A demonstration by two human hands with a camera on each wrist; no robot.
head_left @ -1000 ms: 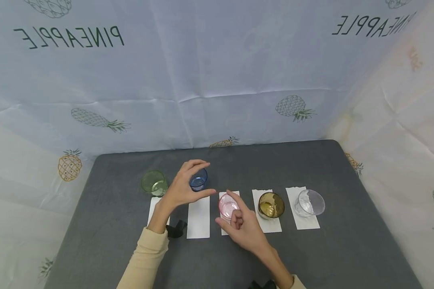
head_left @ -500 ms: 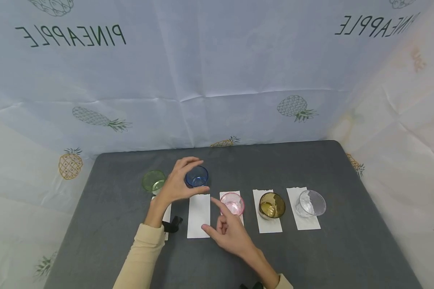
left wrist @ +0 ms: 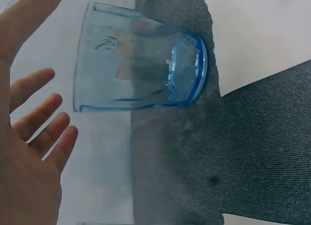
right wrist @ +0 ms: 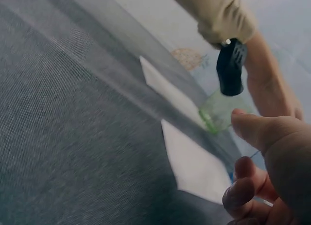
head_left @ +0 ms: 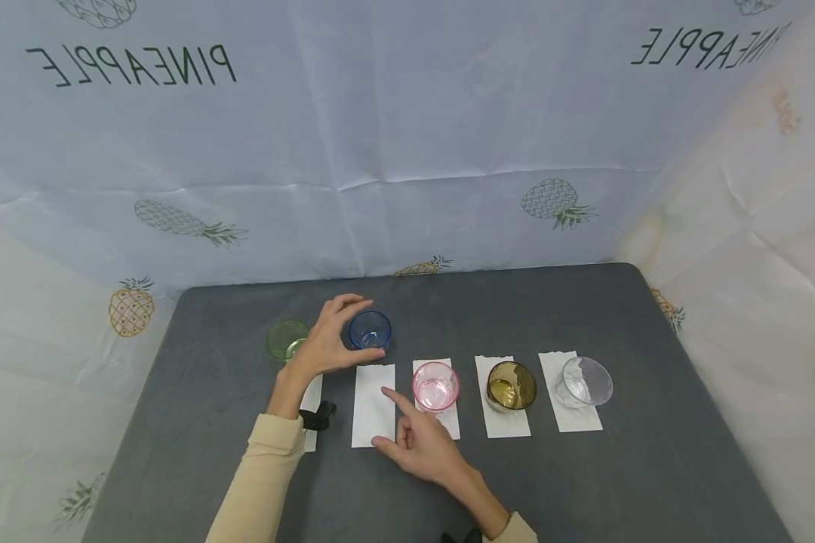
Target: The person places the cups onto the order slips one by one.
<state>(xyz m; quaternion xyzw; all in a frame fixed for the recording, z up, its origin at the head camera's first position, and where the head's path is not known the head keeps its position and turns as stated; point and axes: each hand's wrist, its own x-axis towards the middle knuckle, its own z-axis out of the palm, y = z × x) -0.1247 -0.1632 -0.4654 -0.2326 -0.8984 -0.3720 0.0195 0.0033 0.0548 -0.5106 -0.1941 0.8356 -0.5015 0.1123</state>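
My left hand (head_left: 329, 339) is spread beside a blue glass (head_left: 372, 326), thumb in front of it and fingers behind. In the left wrist view a gap shows between the palm and the upright glass. The glass stands on the table just behind a white paper strip (head_left: 372, 415). Over that strip's right edge hovers my right hand (head_left: 426, 451), holding nothing; its index finger and thumb stretch apart while the other fingers curl loosely. A pink glass (head_left: 436, 386) stands on its own strip just beyond the right hand. The left hand partly hides a green glass (head_left: 281, 338).
An amber glass (head_left: 511, 386) and a clear glass (head_left: 586, 381) stand on paper strips to the right. Another strip (head_left: 312, 396) lies under the left wrist, partly hidden. The grey table (head_left: 625, 483) ends at a pineapple-print cloth (head_left: 448, 219) behind.
Both hands have shifted left, the right one also toward me, off the pink glass and over the bare strip. More of the blue and pink glasses shows; the glasses stay where they were.
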